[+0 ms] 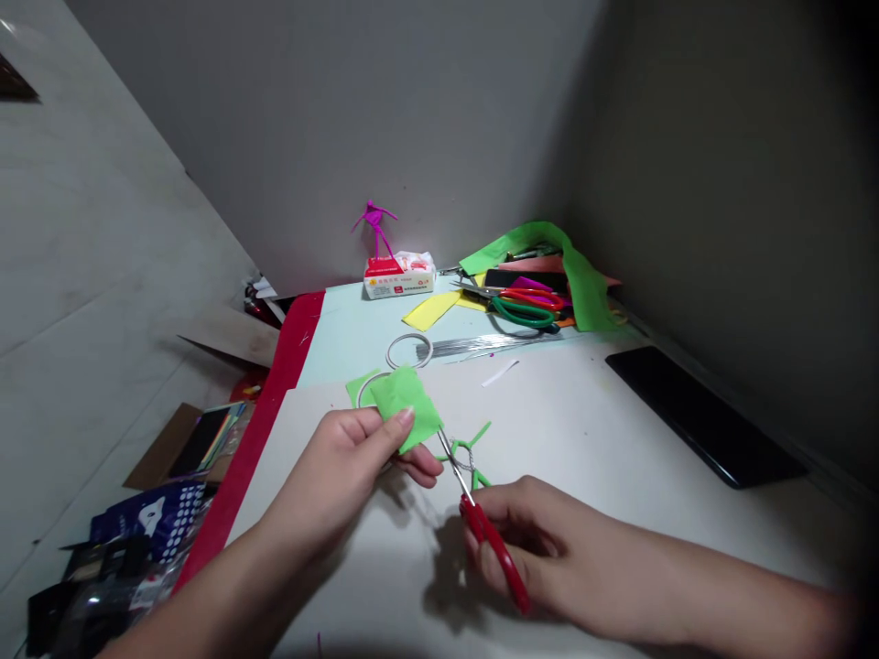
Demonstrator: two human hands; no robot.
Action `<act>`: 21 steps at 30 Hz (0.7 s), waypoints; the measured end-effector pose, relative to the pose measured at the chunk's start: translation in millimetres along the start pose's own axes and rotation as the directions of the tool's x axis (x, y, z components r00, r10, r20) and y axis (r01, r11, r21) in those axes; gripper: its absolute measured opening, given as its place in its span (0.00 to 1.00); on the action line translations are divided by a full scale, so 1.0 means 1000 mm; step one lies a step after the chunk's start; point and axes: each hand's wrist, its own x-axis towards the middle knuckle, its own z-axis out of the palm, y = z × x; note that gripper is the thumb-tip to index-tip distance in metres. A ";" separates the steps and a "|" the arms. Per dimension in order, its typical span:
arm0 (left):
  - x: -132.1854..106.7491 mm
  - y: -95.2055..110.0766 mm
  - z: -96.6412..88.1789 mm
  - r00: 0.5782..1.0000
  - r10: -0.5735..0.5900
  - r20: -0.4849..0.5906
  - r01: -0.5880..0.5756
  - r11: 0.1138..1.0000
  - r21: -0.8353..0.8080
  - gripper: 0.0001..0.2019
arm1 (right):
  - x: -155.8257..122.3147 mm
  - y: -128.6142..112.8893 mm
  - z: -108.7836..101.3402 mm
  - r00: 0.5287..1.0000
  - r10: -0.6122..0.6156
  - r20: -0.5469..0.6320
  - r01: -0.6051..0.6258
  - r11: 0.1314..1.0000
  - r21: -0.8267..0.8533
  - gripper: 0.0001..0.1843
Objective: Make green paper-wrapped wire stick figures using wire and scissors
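Note:
My left hand [357, 458] pinches a folded piece of green paper [406, 405] between thumb and fingers, held just above the white table [618, 439]. My right hand [528, 540] grips small red-handled scissors [491, 540]; their blades point up and left to the lower right edge of the green paper. A small green wire figure [471, 453] lies on the table right behind the blades. Another green paper scrap [358, 384] lies under the held piece.
Farther back lie wire rings [409, 350], a bundle of straight wires [481, 345], red and green scissors [528, 307], yellow paper [432, 309], green paper strips [583, 275], a white box [398, 276] and a pink figure [375, 224]. A black phone [704, 416] rests right. Boxes clutter the floor [137, 513] left.

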 end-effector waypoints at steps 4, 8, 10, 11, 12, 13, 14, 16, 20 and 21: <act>0.000 -0.001 0.003 1.000 -0.015 0.020 0.014 1.000 0.023 0.19 | 0.001 0.004 0.000 0.999 0.014 -0.036 -0.016 0.999 -0.044 0.14; -0.001 -0.002 0.004 0.999 -0.038 0.038 0.035 0.996 0.076 0.20 | 0.003 0.005 -0.001 0.999 0.012 -0.036 -0.013 0.999 -0.042 0.14; -0.001 -0.002 0.004 0.998 -0.040 0.053 0.035 0.995 0.089 0.20 | 0.003 0.006 -0.001 0.999 0.005 -0.050 -0.008 0.999 -0.044 0.15; -0.002 -0.002 0.004 0.997 -0.041 0.058 0.036 0.995 0.094 0.20 | 0.002 0.006 -0.001 0.998 0.005 -0.059 -0.008 0.999 -0.044 0.15; -0.002 -0.002 0.004 0.997 -0.045 0.061 0.038 0.994 0.101 0.19 | 0.002 0.006 -0.001 0.998 0.004 -0.068 -0.007 0.999 -0.043 0.15; -0.003 -0.001 0.004 0.997 -0.045 0.060 0.038 0.993 0.108 0.19 | 0.002 0.006 -0.001 0.997 0.005 -0.073 -0.008 0.999 -0.040 0.15; -0.003 -0.001 0.004 0.997 -0.041 0.058 0.035 0.993 0.115 0.20 | 0.001 0.006 -0.001 0.997 0.006 -0.076 -0.009 0.999 -0.036 0.15; -0.004 0.000 0.004 0.998 -0.027 0.056 0.020 0.992 0.124 0.20 | 0.001 0.006 -0.001 0.997 0.008 -0.080 -0.011 0.999 -0.035 0.15; -0.004 0.000 0.004 0.998 -0.010 0.055 0.001 0.987 0.161 0.21 | 0.000 0.007 -0.001 0.996 -0.002 -0.085 -0.003 0.999 -0.053 0.15; -0.004 0.000 0.003 0.999 -0.013 0.051 0.004 0.983 0.181 0.21 | 0.001 0.007 -0.001 0.996 -0.006 -0.090 0.000 0.998 -0.064 0.16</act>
